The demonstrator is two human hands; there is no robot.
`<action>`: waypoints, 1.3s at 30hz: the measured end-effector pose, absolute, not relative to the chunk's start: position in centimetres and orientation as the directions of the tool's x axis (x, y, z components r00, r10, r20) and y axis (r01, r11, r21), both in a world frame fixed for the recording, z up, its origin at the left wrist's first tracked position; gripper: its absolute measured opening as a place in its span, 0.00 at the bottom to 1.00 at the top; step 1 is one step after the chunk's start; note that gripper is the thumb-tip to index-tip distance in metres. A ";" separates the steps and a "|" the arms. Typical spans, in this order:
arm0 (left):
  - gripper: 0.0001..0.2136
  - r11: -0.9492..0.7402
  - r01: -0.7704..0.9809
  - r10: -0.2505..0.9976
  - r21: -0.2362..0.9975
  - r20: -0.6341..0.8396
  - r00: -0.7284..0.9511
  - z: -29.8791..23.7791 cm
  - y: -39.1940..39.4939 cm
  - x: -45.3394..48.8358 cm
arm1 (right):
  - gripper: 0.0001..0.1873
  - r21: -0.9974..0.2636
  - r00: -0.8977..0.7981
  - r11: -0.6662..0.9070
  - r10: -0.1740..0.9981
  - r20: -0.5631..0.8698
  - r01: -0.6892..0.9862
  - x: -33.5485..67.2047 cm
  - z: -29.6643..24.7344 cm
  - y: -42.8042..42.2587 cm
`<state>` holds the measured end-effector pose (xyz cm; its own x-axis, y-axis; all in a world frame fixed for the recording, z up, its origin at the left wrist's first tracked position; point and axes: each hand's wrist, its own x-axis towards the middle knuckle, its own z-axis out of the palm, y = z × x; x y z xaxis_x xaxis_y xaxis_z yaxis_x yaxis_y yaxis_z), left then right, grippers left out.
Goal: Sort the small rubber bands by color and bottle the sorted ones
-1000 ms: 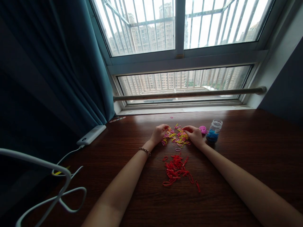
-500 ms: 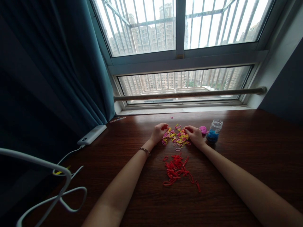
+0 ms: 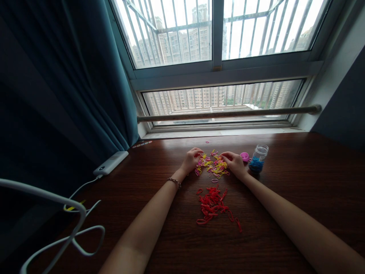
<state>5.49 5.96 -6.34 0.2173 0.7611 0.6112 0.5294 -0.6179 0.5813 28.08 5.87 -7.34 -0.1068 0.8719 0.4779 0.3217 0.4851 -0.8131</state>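
Note:
Pink and yellow rubber bands (image 3: 212,166) lie in a loose heap on the dark wooden table. My left hand (image 3: 192,160) is at the heap's left edge, thumb and fingers drawn together in a pinch. At its right edge my right hand (image 3: 234,161) is also pinched, fingertips among the bands. Whatever is between the fingers of either hand is too small to make out. Nearer to me, between my forearms, is a pile of red rubber bands (image 3: 212,201). A clear jar (image 3: 259,154) with blue bands inside stands upright right of my right hand, beside a pink lid (image 3: 244,156).
A white power bank (image 3: 110,163) with a white cable (image 3: 88,182) lies at the left by the blue curtain (image 3: 114,106). A thick white tube (image 3: 57,198) curves across the lower left. The barred window (image 3: 216,72) and a rail (image 3: 228,114) are behind the table.
My left hand has shifted very slightly and its fingers sit a touch higher. My right hand, the heaps and the jar look the same.

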 end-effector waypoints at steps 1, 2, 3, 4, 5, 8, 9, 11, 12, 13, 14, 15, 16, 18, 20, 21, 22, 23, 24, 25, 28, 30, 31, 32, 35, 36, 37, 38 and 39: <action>0.07 -0.614 0.543 0.760 0.573 0.614 0.211 -6.3 6.0 5.4 | 0.13 -0.831 -0.113 0.474 0.880 0.462 0.291 28.0 -7.2 5.8; 0.06 -0.608 0.558 0.760 0.565 0.618 0.202 -6.3 6.0 5.4 | 0.13 -0.850 -0.124 0.462 0.887 0.445 0.252 27.9 -6.9 5.6; 0.06 -0.599 0.574 0.760 0.558 0.622 0.189 -6.3 6.0 5.3 | 0.14 -0.870 -0.143 0.448 0.894 0.426 0.206 27.8 -6.6 5.4; 0.05 -0.589 0.590 0.761 0.552 0.625 0.175 -6.3 6.0 5.3 | 0.14 -0.891 -0.178 0.427 0.899 0.400 0.156 27.7 -6.2 5.1; 0.04 -0.578 0.605 0.762 0.547 0.628 0.160 -6.3 6.0 5.2 | 0.15 -0.911 -0.230 0.400 0.901 0.369 0.105 27.6 -5.7 4.7; 0.03 -0.542 0.637 0.771 0.548 0.626 0.118 -6.2 6.1 5.0 | 0.16 -0.969 -0.511 0.248 0.835 0.203 0.020 27.3 -4.2 3.5; 0.04 -0.532 0.639 0.776 0.556 0.622 0.105 -6.1 6.1 4.9 | 0.16 -0.982 -0.631 0.185 0.766 0.120 0.038 27.3 -3.7 3.0; 0.04 -0.512 0.627 0.790 0.587 0.609 0.074 -6.1 6.2 4.8 | 0.17 -0.987 -0.822 0.100 0.567 -0.050 0.129 27.1 -3.0 2.3; 0.05 -0.501 0.615 0.799 0.608 0.599 0.058 -6.1 6.2 4.7 | 0.18 -0.980 -0.872 0.089 0.476 -0.114 0.177 27.1 -2.8 2.1; 0.05 -0.490 0.600 0.809 0.632 0.586 0.044 -6.0 6.2 4.7 | 0.19 -0.973 -0.891 0.100 0.429 -0.146 0.208 27.1 -2.8 2.0; 0.06 -0.479 0.583 0.821 0.657 0.570 0.032 -6.0 6.2 4.6 | 0.19 -0.967 -0.883 0.132 0.447 -0.139 0.219 27.0 -2.9 2.0; 0.07 -0.467 0.563 0.833 0.681 0.552 0.023 -5.9 6.1 4.6 | 0.18 -0.958 -0.846 0.186 0.525 -0.091 0.219 27.0 -3.2 2.2; 0.08 -0.458 0.541 0.845 0.706 0.534 0.019 -5.8 6.0 4.7 | 0.17 -0.938 -0.772 0.265 0.636 -0.002 0.221 27.0 -3.5 2.5; 0.10 -0.445 0.476 0.870 0.759 0.492 0.028 -5.4 5.8 4.9 | 0.14 -0.842 -0.529 0.451 0.811 0.249 0.295 27.2 -4.4 3.4; 0.11 -0.422 0.378 0.901 0.824 0.427 0.075 -4.9 5.4 5.3 | 0.11 -0.677 -0.365 0.586 0.809 0.460 0.446 27.5 -5.4 4.3; 0.12 -0.400 0.321 0.916 0.858 0.383 0.116 -4.6 5.1 5.6 | 0.10 -0.598 -0.364 0.629 0.776 0.514 0.497 27.6 -5.8 4.6; 0.13 -0.369 0.268 0.927 0.890 0.334 0.170 -4.2 4.9 6.0 | 0.11 -0.531 -0.387 0.661 0.746 0.542 0.530 27.8 -6.2 4.9; 0.14 -0.330 0.227 0.931 0.916 0.277 0.237 -3.9 4.6 6.3 | 0.12 -0.478 -0.425 0.688 0.719 0.550 0.547 27.9 -6.5 5.1; 0.14 -0.289 0.206 0.924 0.935 0.217 0.314 -3.6 4.2 6.7 | 0.13 -0.436 -0.462 0.709 0.698 0.547 0.554 28.0 -6.7 5.2; 0.14 -0.252 0.208 0.905 0.945 0.155 0.396 -3.3 3.9 7.0 | 0.14 -0.403 -0.491 0.724 0.681 0.543 0.560 28.0 -6.9 5.2; 0.14 -0.201 0.308 0.796 0.930 -0.028 0.604 -2.7 3.1 7.8 | 0.16 -0.318 -0.528 0.740 0.655 0.540 0.593 27.9 -7.2 5.1; 0.14 -0.219 0.396 0.729 0.892 -0.120 0.674 -2.5 2.7 8.1 | 0.18 -0.283 -0.538 0.740 0.648 0.539 0.610 27.7 -7.4 5.0; 0.13 -0.238 0.431 0.702 0.871 -0.152 0.696 -2.4 2.6 8.2 | 0.19 -0.271 -0.543 0.741 0.647 0.536 0.615 27.7 -7.4 4.9; 0.13 -0.258 0.454 0.677 0.853 -0.176 0.715 -2.4 2.6 8.3 | 0.19 -0.262 -0.550 0.742 0.645 0.530 0.617 27.6 -7.5 4.9; 0.13 -0.305 0.478 0.620 0.824 -0.209 0.756 -2.5 2.7 8.3 | 0.18 -0.250 -0.566 0.736 0.654 0.502 0.629 27.6 -7.6 4.9; 0.14 -0.321 0.478 0.622 0.818 -0.199 0.757 -2.6 2.9 8.2 | 0.18 -0.250 -0.567 0.732 0.660 0.493 0.634 27.6 -7.6 4.9; 0.13 -0.344 0.475 0.649 0.810 -0.160 0.744 -2.8 3.1 8.2 | 0.17 -0.252 -0.567 0.727 0.666 0.485 0.639 27.6 -7.6 4.9; 0.13 -0.377 0.471 0.697 0.797 -0.091 0.711 -3.0 3.3 8.1 | 0.17 -0.255 -0.567 0.724 0.670 0.479 0.641 27.6 -7.7 5.0; 0.12 -0.419 0.472 0.755 0.776 0.009 0.655 -3.2 3.6 7.9 | 0.16 -0.258 -0.567 0.723 0.672 0.477 0.640 27.7 -7.7 5.0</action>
